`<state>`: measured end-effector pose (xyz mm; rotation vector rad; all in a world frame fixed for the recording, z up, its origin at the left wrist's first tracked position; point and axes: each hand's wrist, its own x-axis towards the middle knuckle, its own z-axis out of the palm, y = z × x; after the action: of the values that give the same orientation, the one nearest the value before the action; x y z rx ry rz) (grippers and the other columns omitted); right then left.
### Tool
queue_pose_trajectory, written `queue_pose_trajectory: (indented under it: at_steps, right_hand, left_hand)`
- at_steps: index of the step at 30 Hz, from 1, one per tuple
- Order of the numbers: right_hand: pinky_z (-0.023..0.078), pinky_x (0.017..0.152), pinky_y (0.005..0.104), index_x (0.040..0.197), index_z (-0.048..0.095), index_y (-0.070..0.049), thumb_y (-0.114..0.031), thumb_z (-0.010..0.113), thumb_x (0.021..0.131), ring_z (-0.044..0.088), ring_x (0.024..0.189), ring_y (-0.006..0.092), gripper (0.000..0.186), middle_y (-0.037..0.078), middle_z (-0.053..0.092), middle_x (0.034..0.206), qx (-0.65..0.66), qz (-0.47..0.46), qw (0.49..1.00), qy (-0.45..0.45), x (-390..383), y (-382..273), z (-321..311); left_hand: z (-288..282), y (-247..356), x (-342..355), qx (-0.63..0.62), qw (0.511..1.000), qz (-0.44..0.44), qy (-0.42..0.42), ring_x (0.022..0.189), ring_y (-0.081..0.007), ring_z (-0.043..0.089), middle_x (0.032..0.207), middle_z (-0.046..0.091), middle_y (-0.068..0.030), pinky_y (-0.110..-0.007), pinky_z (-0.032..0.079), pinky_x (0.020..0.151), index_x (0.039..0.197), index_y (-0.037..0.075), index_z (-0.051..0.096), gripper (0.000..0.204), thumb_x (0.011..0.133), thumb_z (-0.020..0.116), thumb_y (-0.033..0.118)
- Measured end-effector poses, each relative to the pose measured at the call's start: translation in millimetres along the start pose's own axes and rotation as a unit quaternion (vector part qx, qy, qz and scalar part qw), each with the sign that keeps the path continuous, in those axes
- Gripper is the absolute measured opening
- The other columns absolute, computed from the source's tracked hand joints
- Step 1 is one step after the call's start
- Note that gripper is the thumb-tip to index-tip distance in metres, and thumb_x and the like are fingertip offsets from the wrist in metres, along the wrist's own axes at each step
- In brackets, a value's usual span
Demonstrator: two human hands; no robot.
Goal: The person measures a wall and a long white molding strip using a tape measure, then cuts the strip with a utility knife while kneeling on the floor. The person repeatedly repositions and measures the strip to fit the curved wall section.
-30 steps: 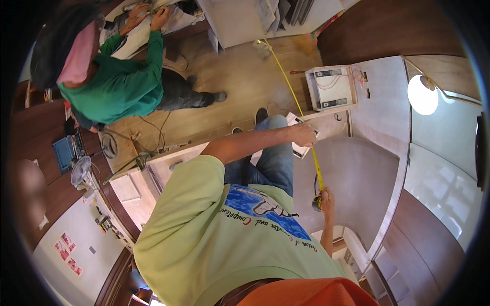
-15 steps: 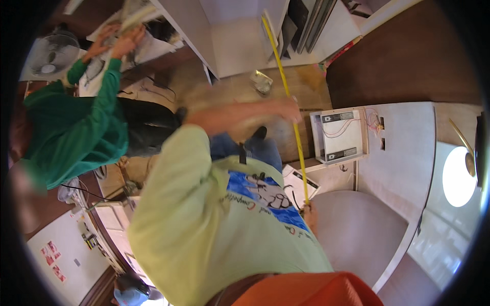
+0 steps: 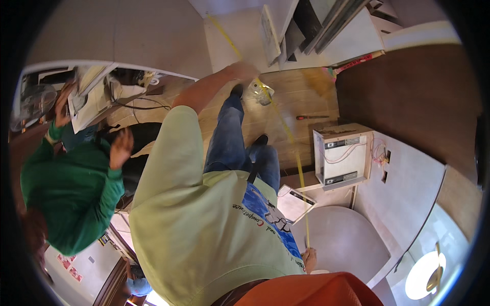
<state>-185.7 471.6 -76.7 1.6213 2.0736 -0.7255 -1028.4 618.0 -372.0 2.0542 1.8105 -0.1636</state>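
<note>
- one yellow tape (image 3: 291, 136), stretched from the cabinet (image 3: 162, 31) over the floor (image 3: 286, 99)
- right hand (image 3: 309, 259) holding its near end, half hidden
- left hand (image 3: 242, 71) at the tape, too blurry to tell its grip tbh
- two black strips (image 3: 342, 143) in one box (image 3: 344, 131)

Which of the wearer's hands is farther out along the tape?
The left hand, blurred, out in front; the right hand is by the shirt, at the near end of the yellow tape.

Wood-look floor (image 3: 293, 105) — red-handled tool (image 3: 306, 117), shiny packet (image 3: 264, 97).
</note>
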Motion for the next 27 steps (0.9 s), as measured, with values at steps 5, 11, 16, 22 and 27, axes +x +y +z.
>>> queue_pose_trajectory:
  at_steps: [5, 11, 16, 22, 27]
  right_hand:
    - [0.045, 0.065, 0.0531, 0.09, 0.056, -0.002, -0.018, 0.05, 0.098, 0.06, 0.079, 0.0448, 0.019, 0.023, 0.059, 0.082, 0.048, 0.033, 0.998, -0.023, 95.4, -164.5, -40.1]
    - [0.042, 0.061, 0.0521, 0.089, 0.055, -0.001, -0.018, 0.049, 0.098, 0.056, 0.071, 0.0447, 0.021, 0.023, 0.055, 0.077, 0.058, 0.061, 0.996, -0.038, 176.2, -336.0, -76.2]
    - [0.042, 0.061, 0.0522, 0.089, 0.054, 0.0, -0.017, 0.048, 0.098, 0.055, 0.07, 0.0446, 0.021, 0.024, 0.055, 0.076, 0.051, 0.069, 0.996, -0.033, 232.5, -445.8, -97.0]
    - [0.041, 0.06, 0.0522, 0.088, 0.054, 0.001, -0.017, 0.048, 0.098, 0.054, 0.068, 0.0444, 0.021, 0.024, 0.054, 0.075, 0.047, 0.067, 0.997, -0.006, 283.5, -533.2, -104.9]
    - [0.039, 0.059, 0.052, 0.087, 0.053, 0.002, -0.015, 0.046, 0.098, 0.052, 0.065, 0.0439, 0.022, 0.024, 0.051, 0.074, 0.048, 0.053, 0.997, -0.016, 329.2, -595.6, -105.4]
  left_hand:
    - [-2.9, -91.0, 45.8, 0.011, 0.998, -0.058, 0.004, 0.108, -0.03, 0.064, 0.105, 0.068, -0.0084, -0.05, 0.047, 0.099, 0.112, 0.014, 0.066, 0.025, 0.089, 0.058, 0.011]
    - [33.7, -218.8, 61.8, -0.057, 0.972, -0.055, 0.221, 0.095, -0.0282, 0.065, 0.093, 0.068, -0.0094, -0.044, 0.048, 0.09, 0.102, 0.013, 0.068, 0.018, 0.091, 0.055, 0.013]
    - [44.0, -290.9, 52.7, -0.169, 0.956, -0.133, 0.201, 0.109, -0.0282, 0.061, 0.111, 0.065, -0.01, -0.043, 0.044, 0.105, 0.113, 0.01, 0.066, 0.031, 0.086, 0.057, -0.003]
    - [45.5, -358.5, 83.5, -0.192, 0.944, -0.176, 0.204, 0.104, -0.0308, 0.063, 0.105, 0.065, -0.0131, -0.045, 0.049, 0.098, 0.113, 0.01, 0.065, 0.029, 0.088, 0.054, -0.001]
    - [51.4, -411.7, 129.8, -0.197, 0.921, -0.199, 0.27, 0.097, -0.0338, 0.065, 0.099, 0.065, -0.0163, -0.045, 0.054, 0.088, 0.114, 0.008, 0.064, 0.025, 0.093, 0.05, 0.005]
